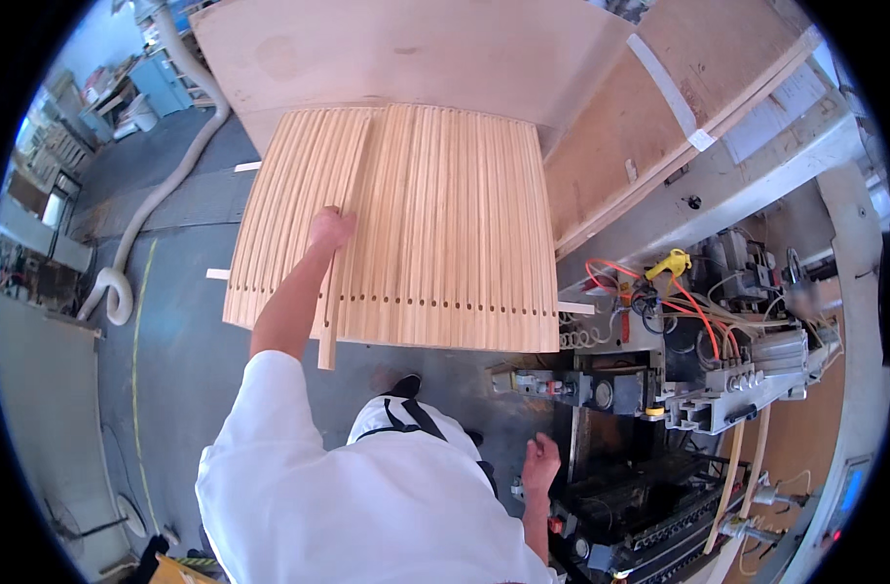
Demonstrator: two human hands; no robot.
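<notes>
Many pale wooden strips [445, 224] lie side by side in a broad layer in front of me, with a row of small dark holes near their close ends. My left hand [331, 229] is closed around one wooden strip [327, 346], whose near end juts out past the others toward me. Part of that strip is hidden under the fingers. Down by my right side, beside the machine, my right hand [540, 465] hangs with its fingers loosely bent and apart. Nothing shows in it.
Thin wooden slats [575, 309] poke out from beneath the layer. A tall board [406, 54] stands behind it. At right is a machine [727, 389] with a yellow air gun [669, 264] and orange hoses. A pale flexible duct [177, 180] runs along the floor at left.
</notes>
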